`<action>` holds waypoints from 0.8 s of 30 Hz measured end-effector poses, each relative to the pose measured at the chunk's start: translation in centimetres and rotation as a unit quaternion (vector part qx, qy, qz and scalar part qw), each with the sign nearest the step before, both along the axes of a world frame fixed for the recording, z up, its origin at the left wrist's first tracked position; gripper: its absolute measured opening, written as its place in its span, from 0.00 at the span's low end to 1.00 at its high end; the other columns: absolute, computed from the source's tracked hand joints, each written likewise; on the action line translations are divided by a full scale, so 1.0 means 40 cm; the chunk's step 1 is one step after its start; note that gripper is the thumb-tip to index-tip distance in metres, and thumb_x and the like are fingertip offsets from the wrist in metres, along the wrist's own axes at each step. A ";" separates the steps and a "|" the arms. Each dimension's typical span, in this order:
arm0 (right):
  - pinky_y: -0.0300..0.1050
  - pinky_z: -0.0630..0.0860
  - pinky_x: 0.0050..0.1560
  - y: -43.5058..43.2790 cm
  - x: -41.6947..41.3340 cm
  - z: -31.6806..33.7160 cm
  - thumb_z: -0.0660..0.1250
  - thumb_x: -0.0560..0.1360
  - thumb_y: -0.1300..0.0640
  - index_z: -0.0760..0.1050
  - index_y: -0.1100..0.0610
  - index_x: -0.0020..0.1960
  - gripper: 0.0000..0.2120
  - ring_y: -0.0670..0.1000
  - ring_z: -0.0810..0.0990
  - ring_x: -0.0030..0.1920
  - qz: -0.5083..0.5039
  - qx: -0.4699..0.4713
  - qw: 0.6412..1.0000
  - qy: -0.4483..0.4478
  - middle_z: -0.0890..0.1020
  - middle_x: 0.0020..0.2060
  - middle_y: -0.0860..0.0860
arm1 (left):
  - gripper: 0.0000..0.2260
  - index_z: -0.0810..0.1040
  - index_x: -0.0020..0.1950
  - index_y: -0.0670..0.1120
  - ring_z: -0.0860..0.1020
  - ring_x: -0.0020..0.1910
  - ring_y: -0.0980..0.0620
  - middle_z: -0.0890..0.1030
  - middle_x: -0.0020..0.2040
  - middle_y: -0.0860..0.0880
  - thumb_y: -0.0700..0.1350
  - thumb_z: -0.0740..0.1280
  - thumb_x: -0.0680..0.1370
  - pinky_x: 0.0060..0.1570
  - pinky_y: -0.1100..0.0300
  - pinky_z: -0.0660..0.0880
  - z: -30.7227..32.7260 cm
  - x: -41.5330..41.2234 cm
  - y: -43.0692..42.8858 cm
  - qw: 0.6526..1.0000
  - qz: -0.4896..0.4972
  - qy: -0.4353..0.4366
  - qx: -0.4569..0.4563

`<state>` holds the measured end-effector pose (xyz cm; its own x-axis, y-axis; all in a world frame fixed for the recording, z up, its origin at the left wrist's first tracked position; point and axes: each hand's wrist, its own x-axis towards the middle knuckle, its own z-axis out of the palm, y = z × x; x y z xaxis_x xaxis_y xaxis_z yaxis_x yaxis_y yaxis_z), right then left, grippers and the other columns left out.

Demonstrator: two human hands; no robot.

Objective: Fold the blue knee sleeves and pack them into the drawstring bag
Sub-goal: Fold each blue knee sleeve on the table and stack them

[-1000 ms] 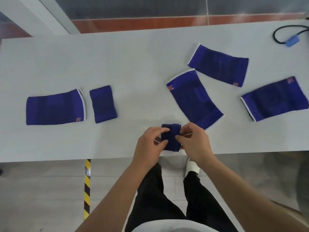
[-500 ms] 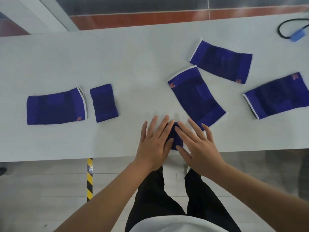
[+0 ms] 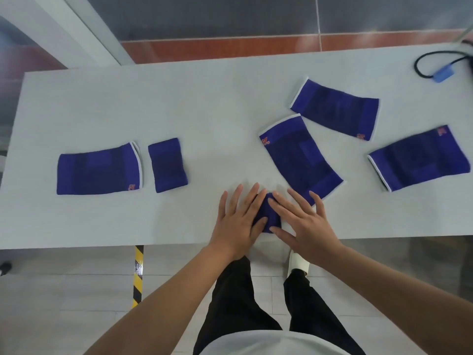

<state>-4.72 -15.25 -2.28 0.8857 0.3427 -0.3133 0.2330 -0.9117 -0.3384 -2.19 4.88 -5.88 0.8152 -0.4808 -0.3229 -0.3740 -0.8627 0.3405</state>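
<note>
From the head camera, both hands lie flat with fingers straight and spread. The left hand (image 3: 236,221) and right hand (image 3: 305,226) press together on a small folded sleeve (image 3: 267,217) at the near edge of the desk (image 3: 179,103). A second folded sleeve (image 3: 167,165) lies to the left, just beside a flat sleeve (image 3: 98,169). Three more flat sleeves lie at the centre (image 3: 299,157), the far right (image 3: 335,108) and the right edge (image 3: 419,157). So about two are folded and four remain. No bag is plainly in view, so packing looks not yet started.

left hand (image 3: 236,221): flat, fingers spread | right hand (image 3: 303,224): flat, fingers spread | hands side by side
</note>
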 end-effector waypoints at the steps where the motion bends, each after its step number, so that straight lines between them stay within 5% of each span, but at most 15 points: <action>1: 0.67 0.57 0.75 0.004 0.004 0.012 0.48 0.80 0.36 0.67 0.49 0.75 0.30 0.57 0.64 0.77 0.000 -0.011 1.000 0.008 0.71 0.75 0.48 | 0.29 0.43 0.81 0.57 0.42 0.81 0.47 0.45 0.83 0.53 0.65 0.39 0.81 0.78 0.42 0.42 0.016 0.006 0.004 1.000 0.004 0.010 -0.008; 5: 0.63 0.41 0.78 0.018 0.034 0.073 0.54 0.80 0.36 0.60 0.44 0.78 0.29 0.52 0.50 0.81 -0.011 -0.034 0.998 0.049 0.61 0.79 0.43 | 0.29 0.51 0.80 0.59 0.52 0.80 0.49 0.54 0.82 0.51 0.66 0.53 0.81 0.77 0.49 0.50 0.079 0.027 0.062 0.991 0.105 -0.013 -0.083; 9: 0.58 0.40 0.79 0.043 0.046 0.131 0.57 0.80 0.36 0.56 0.41 0.79 0.30 0.49 0.47 0.81 -0.059 -0.007 0.997 0.058 0.56 0.80 0.42 | 0.30 0.63 0.78 0.49 0.64 0.76 0.46 0.67 0.76 0.46 0.50 0.69 0.78 0.74 0.46 0.64 0.102 0.087 0.181 0.945 0.296 -0.045 -0.134; 18: 0.58 0.52 0.78 0.046 -0.036 0.153 0.59 0.78 0.35 0.60 0.42 0.78 0.31 0.52 0.58 0.79 -0.277 0.046 0.955 0.100 0.59 0.80 0.46 | 0.26 0.61 0.77 0.44 0.66 0.72 0.39 0.65 0.75 0.40 0.51 0.62 0.81 0.67 0.44 0.67 0.106 0.276 0.286 0.893 0.448 0.053 0.005; 24: 0.59 0.61 0.75 0.046 -0.078 0.171 0.63 0.78 0.38 0.66 0.44 0.75 0.27 0.52 0.67 0.75 -0.382 0.094 0.915 0.095 0.67 0.77 0.46 | 0.25 0.64 0.75 0.48 0.68 0.68 0.38 0.70 0.70 0.39 0.41 0.66 0.78 0.62 0.45 0.72 0.093 0.324 0.284 0.879 0.475 0.038 -0.005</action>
